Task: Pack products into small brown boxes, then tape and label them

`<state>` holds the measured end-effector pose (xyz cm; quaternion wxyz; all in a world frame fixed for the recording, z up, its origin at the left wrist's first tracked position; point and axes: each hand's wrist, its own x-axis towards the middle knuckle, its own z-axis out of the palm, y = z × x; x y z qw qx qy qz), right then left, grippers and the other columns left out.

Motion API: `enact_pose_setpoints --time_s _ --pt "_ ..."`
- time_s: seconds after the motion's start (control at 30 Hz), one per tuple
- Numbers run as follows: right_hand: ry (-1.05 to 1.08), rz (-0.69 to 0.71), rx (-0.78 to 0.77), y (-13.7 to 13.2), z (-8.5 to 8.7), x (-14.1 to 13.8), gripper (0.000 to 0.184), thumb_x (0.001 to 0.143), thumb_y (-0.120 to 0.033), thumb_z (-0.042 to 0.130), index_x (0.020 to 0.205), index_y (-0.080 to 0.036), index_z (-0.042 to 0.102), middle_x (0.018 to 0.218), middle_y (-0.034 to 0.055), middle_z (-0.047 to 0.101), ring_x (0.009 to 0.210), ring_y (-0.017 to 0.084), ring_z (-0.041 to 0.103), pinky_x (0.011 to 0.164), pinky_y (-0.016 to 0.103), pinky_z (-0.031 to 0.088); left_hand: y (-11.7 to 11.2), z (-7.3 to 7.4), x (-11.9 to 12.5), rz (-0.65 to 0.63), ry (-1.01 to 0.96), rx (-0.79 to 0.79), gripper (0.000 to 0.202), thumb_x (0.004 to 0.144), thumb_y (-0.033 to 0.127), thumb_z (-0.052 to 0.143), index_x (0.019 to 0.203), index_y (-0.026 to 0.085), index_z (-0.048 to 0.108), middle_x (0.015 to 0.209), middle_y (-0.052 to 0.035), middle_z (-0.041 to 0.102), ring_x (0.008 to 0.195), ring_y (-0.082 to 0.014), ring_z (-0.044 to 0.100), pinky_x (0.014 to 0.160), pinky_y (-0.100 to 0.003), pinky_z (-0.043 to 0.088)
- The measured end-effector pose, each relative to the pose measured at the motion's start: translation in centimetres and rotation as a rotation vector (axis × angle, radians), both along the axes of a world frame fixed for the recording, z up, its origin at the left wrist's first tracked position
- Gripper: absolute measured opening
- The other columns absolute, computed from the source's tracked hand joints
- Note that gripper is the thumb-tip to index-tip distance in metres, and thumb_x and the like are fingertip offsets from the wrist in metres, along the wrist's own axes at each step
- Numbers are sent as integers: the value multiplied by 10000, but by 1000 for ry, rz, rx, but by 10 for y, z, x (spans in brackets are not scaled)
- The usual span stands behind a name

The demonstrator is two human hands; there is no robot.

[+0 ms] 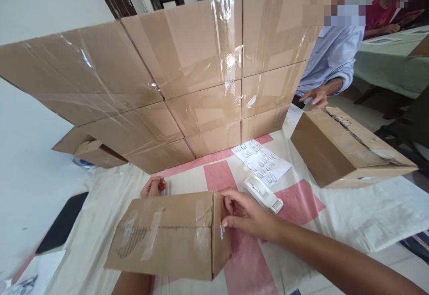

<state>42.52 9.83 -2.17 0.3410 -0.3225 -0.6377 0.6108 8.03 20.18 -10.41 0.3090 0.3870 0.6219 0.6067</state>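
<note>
A taped cardboard box lies in front of me, its near face patched with clear tape strips and a torn, ribbed spot. At the box's right end is my right hand, fingers bent against the edge and thumb beside a small whitish scrap on the end face. My left hand shows just past the far top edge, its fingers curled; the box hides the wrist, and anything in the fingers is too small to name. A white tape dispenser stands beyond my right hand.
A tall panel of taped cardboard stands across the table. A paper with drawn shapes lies before it. Another cardboard box is at the right, with a person's hand behind it. A black flat object lies left.
</note>
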Motion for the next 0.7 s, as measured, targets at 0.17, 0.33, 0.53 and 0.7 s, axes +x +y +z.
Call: enact_pose_setpoints --time_s 0.17,0.33,0.53,0.7 --pt "13 -5 5 0 -2 1 452 855 -528 775 1153 -215 642 801 -43 448 745 126 430 666 256 341 -3 0 1 -16 3 4 288 697 497 680 732 217 624 653 -11 584 579 -149 562 571 -281 477" --pt "21 -23 43 0 -7 -1 499 878 -532 754 1255 -223 643 816 -37 486 760 132 477 696 266 377 1 -4 1 29 -5 11 338 646 540 676 704 213 614 633 -18 568 577 -154 546 549 -280 464" --pt "-5 -19 86 0 -6 1 530 889 -501 755 1313 -220 608 872 -23 534 828 149 533 772 291 420 0 9 7 30 -12 2 353 636 539 691 697 198 620 629 -22 582 585 -164 546 554 -289 467" --pt "-8 -49 56 -9 -8 -1 667 794 -501 846 1329 -215 568 925 -16 515 875 159 544 824 304 446 -34 37 20 -45 31 -27 256 759 472 688 761 217 681 758 -34 650 730 -197 607 611 -288 487"
